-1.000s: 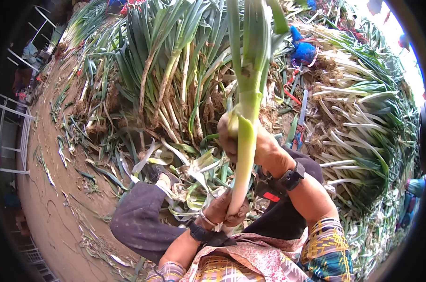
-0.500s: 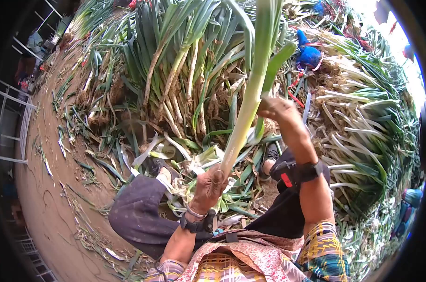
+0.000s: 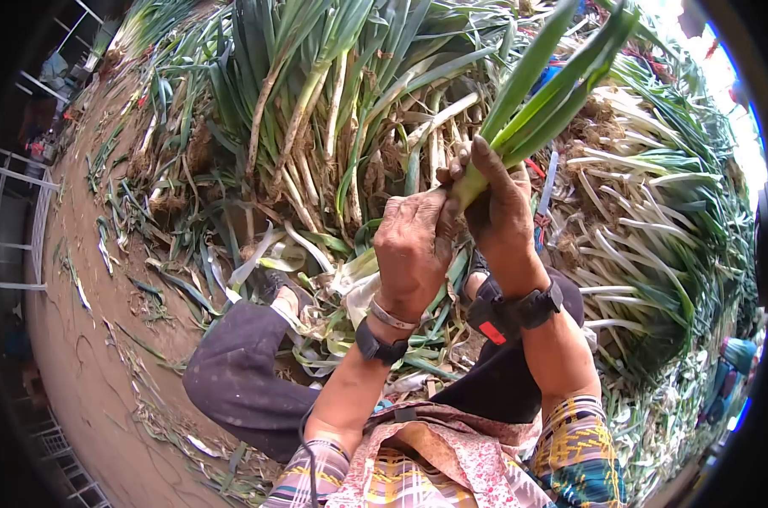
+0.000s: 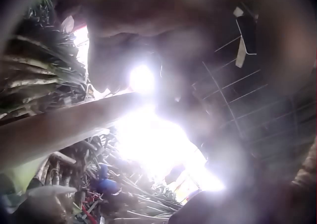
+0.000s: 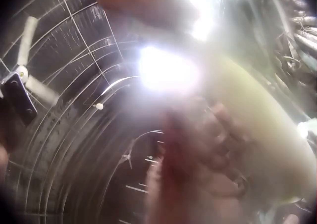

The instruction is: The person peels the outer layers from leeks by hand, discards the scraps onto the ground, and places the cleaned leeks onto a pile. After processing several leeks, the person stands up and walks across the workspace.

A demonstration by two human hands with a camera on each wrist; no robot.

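Both hands meet on one leek [image 3: 546, 106], whose green leaves point up and to the right in the head view. My left hand [image 3: 414, 254] grips its stalk, knuckles up. Beside it, my right hand [image 3: 507, 224] holds the leek with the thumb raised along it. The lower end of the stalk is hidden behind the hands. In the left wrist view a pale stalk [image 4: 54, 127] crosses the left side. A blurred pale stalk [image 5: 270, 125] fills the right side of the right wrist view, near blurred fingers [image 5: 218, 149].
Upright leeks [image 3: 316, 110] stand in front. Rows of leeks with white stalks [image 3: 646, 245] lie at the right, near a blue bundle [image 3: 546, 78]. Leaf scraps [image 3: 333, 339] cover the ground between the legs; bare soil [image 3: 88, 364] lies at the left.
My left hand has risen from the stalk's lower end to beside my right hand. My right hand, last seen loose beside the leaves, now holds the leek. The leek leans further right.
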